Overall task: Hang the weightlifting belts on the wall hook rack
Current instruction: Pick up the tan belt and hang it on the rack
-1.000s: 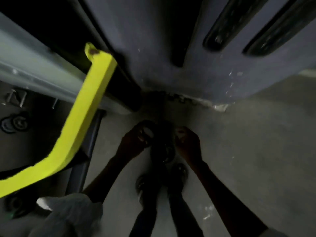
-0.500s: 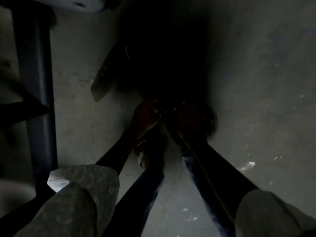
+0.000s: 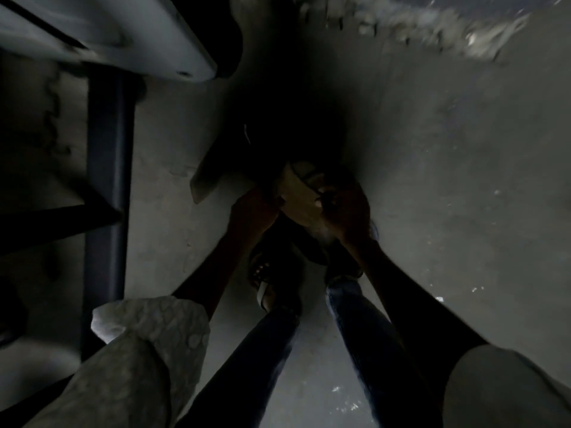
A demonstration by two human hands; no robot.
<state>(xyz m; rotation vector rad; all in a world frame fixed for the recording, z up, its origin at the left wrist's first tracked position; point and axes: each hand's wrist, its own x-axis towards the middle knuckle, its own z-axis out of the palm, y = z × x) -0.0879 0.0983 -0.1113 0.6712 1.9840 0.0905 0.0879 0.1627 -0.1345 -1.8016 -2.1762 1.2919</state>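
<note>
The scene is very dark. A weightlifting belt hangs low in front of me over the concrete floor; its pale strap end points down to the left and most of its body is lost in shadow. A lighter curved part of the belt shows between my hands. My left hand grips its left edge. My right hand is closed on its right side by what looks like the buckle. The wall hook rack is out of sight.
A dark metal upright with crossbars stands at the left, under a pale padded bench edge. The base of the wall runs along the top. My feet stand just below the hands.
The view swung down from the wall and yellow bar to the floor. Both hands stayed together low on the belt, and its lighter inner side now shows between them.
</note>
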